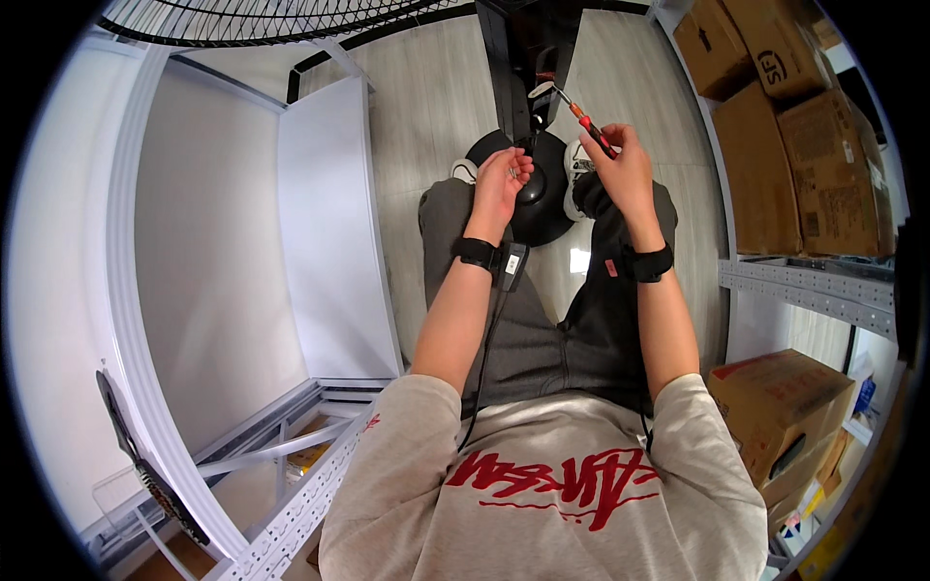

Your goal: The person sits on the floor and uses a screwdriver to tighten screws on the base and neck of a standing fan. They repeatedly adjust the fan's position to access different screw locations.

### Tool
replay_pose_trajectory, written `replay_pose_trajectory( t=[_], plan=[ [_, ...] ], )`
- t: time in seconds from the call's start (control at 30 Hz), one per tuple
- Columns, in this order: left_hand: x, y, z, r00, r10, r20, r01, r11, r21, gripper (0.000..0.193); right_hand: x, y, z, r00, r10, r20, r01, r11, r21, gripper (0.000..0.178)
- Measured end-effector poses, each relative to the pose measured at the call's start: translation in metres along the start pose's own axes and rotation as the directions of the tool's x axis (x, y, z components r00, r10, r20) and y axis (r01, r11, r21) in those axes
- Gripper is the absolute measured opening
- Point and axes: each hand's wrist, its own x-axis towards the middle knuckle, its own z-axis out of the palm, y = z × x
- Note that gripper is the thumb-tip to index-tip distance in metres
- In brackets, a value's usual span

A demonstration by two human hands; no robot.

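Observation:
In front of me a black column (506, 73) rises from a round black base (544, 225) between my shoes. A screwdriver (594, 134) with a red and black handle is gripped in my right hand (626, 174). Its shaft slants up and left to a small pale round part (542, 89) by the column; whether the tip touches it I cannot tell. Beside the column's lower end, above the base, my left hand (498, 189) is closed with its fingers curled. What it holds, if anything, is too small to make out.
A black wire fan grille (281, 21) hangs over the far left. White shelving (329, 232) stands along my left. Cardboard boxes (756, 165) fill a metal rack (809, 290) on the right, with another carton (780, 412) lower down. A cable (489, 334) runs from my left wrist.

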Motion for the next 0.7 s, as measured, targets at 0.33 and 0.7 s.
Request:
replay_pose_trajectory(
  t=[0.33,0.7],
  plan=[
    [0.0,-0.001,-0.002,1.0,0.0,-0.002,0.0,1.0,0.007,0.019,0.005,-0.006,-0.001,0.995,0.093,0.039,-0.094,0.995,0.031,0.04],
    [0.001,-0.001,-0.003,1.0,-0.006,0.0,0.006,1.0,0.002,0.019,0.008,-0.011,-0.01,0.963,0.203,0.179,-0.195,0.979,-0.062,0.038]
  ],
)
